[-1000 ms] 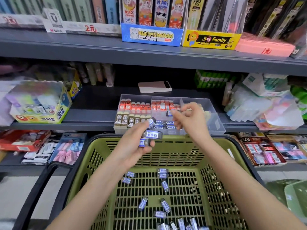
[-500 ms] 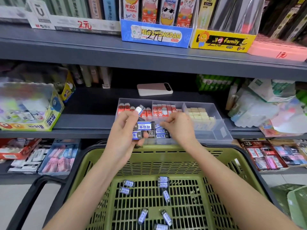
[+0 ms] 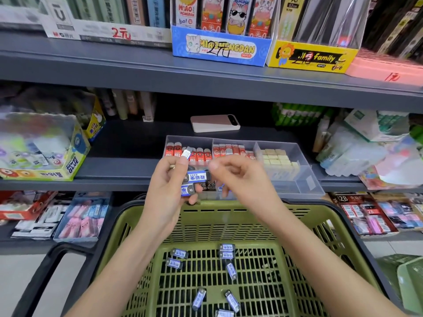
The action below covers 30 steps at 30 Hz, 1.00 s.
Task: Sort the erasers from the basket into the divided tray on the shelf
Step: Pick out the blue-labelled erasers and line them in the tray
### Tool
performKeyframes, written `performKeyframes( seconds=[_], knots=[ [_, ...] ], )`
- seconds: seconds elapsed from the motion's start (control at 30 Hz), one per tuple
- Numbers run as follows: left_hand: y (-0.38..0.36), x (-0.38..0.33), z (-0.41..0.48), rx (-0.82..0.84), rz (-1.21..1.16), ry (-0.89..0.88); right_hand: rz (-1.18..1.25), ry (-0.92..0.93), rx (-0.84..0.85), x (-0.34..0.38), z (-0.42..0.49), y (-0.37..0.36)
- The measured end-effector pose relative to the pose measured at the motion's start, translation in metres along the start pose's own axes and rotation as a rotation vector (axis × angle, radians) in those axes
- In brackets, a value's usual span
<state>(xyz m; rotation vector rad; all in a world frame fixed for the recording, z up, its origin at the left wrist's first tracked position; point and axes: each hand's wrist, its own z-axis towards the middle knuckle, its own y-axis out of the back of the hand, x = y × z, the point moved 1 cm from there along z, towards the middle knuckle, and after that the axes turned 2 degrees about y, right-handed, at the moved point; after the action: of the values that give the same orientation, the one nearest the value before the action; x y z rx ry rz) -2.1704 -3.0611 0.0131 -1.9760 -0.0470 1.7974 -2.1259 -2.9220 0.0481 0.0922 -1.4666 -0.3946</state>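
Green basket (image 3: 219, 208), nearest, pushed up to the shelf front: loose erasers (image 3: 226, 251) in blue sleeves scattered on its mesh floor, not yet sorted.

Above its far rim, left grip (image 3: 169, 184) clenched round a handful of held erasers (image 3: 198, 176): one upright at the fingertips, two flat below.

Right grip (image 3: 242, 177) just beside, fingers curled, thumb and forefinger at the end of the upper flat one. Pinch closed or not: cannot tell.

Step judged: handing one piece across for placing. Next move: over the near wall, into a front compartment, laid in line.

Divided tray (image 3: 295, 186) on the shelf (image 3: 128, 165), front cells hidden by both grips. Red-sleeved rows and pale blocks behind.

Beyond: pink slab (image 3: 215, 123), glue box (image 3: 45, 156) at left.
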Motion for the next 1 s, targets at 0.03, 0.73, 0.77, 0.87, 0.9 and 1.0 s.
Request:
performKeyframes(
  seconds=[0.03,0.73,0.77,0.87,0.9,1.0],
  knots=[
    [0.000,0.000,-0.001,0.007,0.001,-0.008,0.022,-0.012,0.032,0.002,-0.004,-0.004],
    [0.004,0.003,-0.005,0.034,0.031,-0.019,0.382,-0.314,0.035,-0.027,0.031,0.076],
    [0.004,0.003,-0.005,0.037,0.035,-0.018,0.330,-0.307,0.066,-0.027,0.033,0.077],
    [0.005,0.004,-0.004,0.042,0.033,-0.016,0.111,-0.294,0.176,-0.027,0.042,0.084],
    [0.004,0.004,-0.004,0.043,0.030,-0.013,-0.025,-0.282,0.226,-0.027,0.046,0.086],
    [0.004,0.005,-0.004,0.056,0.028,-0.004,-0.445,-0.241,0.412,-0.024,0.057,0.088]
  ],
)
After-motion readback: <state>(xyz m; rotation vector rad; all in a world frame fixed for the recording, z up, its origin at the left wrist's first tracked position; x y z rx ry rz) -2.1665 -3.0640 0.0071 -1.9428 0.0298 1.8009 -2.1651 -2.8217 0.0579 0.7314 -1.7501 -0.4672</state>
